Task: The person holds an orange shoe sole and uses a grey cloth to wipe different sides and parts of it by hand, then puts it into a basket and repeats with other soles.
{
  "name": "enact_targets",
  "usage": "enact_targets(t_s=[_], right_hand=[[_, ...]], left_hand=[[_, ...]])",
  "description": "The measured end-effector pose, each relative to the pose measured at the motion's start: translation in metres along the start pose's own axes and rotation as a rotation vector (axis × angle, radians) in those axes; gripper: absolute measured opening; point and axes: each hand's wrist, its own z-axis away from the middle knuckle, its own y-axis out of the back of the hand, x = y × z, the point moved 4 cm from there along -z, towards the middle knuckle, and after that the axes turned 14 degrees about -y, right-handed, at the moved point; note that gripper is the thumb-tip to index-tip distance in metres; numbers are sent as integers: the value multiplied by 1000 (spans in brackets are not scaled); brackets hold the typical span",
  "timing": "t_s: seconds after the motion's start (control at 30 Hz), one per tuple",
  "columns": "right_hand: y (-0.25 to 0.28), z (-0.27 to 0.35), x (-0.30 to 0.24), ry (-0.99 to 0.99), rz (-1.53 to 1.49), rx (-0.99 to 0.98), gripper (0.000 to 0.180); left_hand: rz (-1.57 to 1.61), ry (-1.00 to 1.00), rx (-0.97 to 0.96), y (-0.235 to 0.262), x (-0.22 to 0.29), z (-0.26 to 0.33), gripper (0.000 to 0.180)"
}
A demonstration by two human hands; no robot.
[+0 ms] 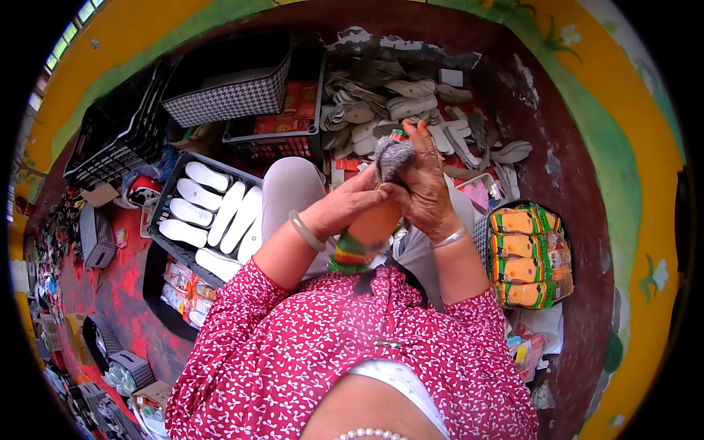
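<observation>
Orange bottle gripped over the lap, grey cloth at its top

The orange bottle (372, 227) sits between both hands above the knees; the left hand (345, 209) is closed round its body, and the right hand (422, 187) pinches a grey cloth (393, 155) over the neck. A loose left grip could let it slip or spill onto the tray of white insoles (213, 213) just left, or the orange packs (528, 257) at right.

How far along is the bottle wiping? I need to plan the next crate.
Looks done: white bottles lie in rows in the black crate. In hand: the left hand grips an orange bottle while the right hand presses a grey cloth on its top. Seemingly left: the wrapped pack of orange bottles at the right.
</observation>
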Motion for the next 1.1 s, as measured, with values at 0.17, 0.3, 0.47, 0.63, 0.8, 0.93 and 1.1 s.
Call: enact_targets(t_s=[0.17,0.3,0.47,0.63,0.8,0.93,1.1], right_hand=[[4,8,12,-198,-144,182,36],[12,16,19,-263,-109,311,27],[16,19,25,-351,-99,303,25],[15,15,40,-492,-229,268,30],[18,13,66,-808,-1546,-211,46],[21,15,55,-634,-1361,-384,53],[25,9,45,-649,-945,-593,68]], left_hand=[[-347,-72,-281,-5,-14,4,52],[-403,-83,-290,-12,-17,6,53],[-149,96,-220,-8,-19,-2,43],[-56,66,29,-13,-18,-11,39],[14,-24,125,-1,-16,-13,39],[31,11,139,3,-14,-13,37],[-308,-5,0,2,-15,-10,32]])
